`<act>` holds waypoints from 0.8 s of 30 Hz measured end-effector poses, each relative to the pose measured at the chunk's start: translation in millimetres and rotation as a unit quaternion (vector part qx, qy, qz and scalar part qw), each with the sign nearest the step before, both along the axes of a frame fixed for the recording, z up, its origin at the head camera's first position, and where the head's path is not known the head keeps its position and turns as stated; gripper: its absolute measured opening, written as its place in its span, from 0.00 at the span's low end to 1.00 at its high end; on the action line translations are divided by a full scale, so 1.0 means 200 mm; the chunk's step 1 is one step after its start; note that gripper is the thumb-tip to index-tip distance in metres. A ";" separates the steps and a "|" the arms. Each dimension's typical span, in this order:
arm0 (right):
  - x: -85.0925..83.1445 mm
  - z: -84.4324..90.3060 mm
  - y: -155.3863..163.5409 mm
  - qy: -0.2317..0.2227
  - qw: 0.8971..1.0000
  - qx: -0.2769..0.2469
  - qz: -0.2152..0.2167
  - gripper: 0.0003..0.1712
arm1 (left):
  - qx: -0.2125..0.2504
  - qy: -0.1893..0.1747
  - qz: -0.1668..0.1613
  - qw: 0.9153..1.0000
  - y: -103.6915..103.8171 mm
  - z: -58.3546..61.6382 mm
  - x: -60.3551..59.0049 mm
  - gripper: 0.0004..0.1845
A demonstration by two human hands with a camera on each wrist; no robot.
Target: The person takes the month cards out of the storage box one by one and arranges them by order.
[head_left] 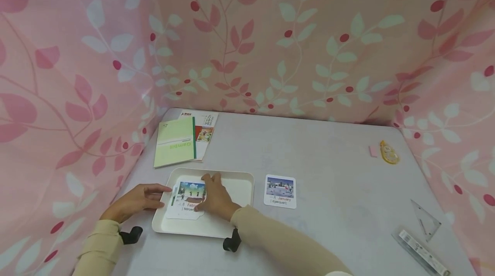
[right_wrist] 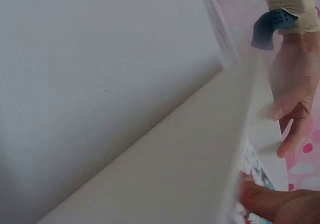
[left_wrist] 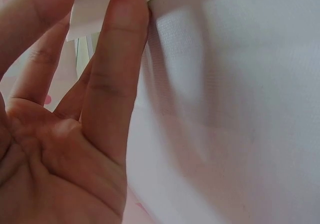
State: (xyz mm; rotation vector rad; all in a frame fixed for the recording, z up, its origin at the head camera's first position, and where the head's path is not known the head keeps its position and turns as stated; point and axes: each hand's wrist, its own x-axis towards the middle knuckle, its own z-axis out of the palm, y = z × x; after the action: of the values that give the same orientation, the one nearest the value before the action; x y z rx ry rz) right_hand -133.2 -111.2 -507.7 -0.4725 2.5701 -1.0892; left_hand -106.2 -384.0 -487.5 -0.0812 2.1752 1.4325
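Observation:
A white tray [head_left: 239, 185] lies near the table's front left. In it is a small stack of picture cards with a February card [head_left: 188, 198] on top. My right hand [head_left: 209, 194] lies over that card's right side, thumb on its lower edge and fingers reaching past its top. My left hand [head_left: 154, 194] has straight fingers touching the tray's left rim; the left wrist view shows its fingers [left_wrist: 117, 59] straight against the white rim. A January card [head_left: 280, 191] lies flat on the table just right of the tray. The tray's underside [right_wrist: 175, 159] fills the right wrist view.
A green notebook [head_left: 175, 141] lies on a booklet [head_left: 206, 126] behind the tray. A pink eraser [head_left: 373, 151] and yellow correction tape [head_left: 388, 152] sit at the far right. A clear set square [head_left: 425, 220] and ruler [head_left: 419, 252] lie at the front right. Pink leaf-patterned curtains surround the table.

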 end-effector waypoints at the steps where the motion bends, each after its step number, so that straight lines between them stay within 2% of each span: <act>1: 0.01 0.00 0.00 0.005 1.000 -0.003 0.003 0.49 | 0.002 0.001 -0.002 1.000 0.00 0.00 0.00 0.30; 8: 0.01 0.01 0.04 0.004 0.999 -0.003 0.031 0.48 | 0.019 0.002 -0.007 1.000 -0.01 -0.01 0.00 0.30; 14: -0.04 0.07 0.15 -0.019 0.998 -0.045 0.028 0.52 | 0.015 -0.003 -0.007 1.000 0.00 -0.01 0.00 0.31; 19: -0.09 0.17 0.43 -0.067 0.994 -0.087 -0.008 0.55 | -0.002 -0.010 0.009 1.000 0.01 -0.03 0.00 0.30; 24: -0.15 0.21 0.88 -0.075 0.990 -0.101 -0.066 0.54 | -0.018 -0.007 0.016 1.000 -0.01 -0.01 0.01 0.30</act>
State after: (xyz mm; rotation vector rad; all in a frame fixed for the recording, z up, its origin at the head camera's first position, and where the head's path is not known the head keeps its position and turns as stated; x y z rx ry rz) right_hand -163.2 65.0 -465.9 -0.2585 2.4008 -1.3830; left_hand -104.0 -385.2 -489.9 -0.1388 2.1979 1.4050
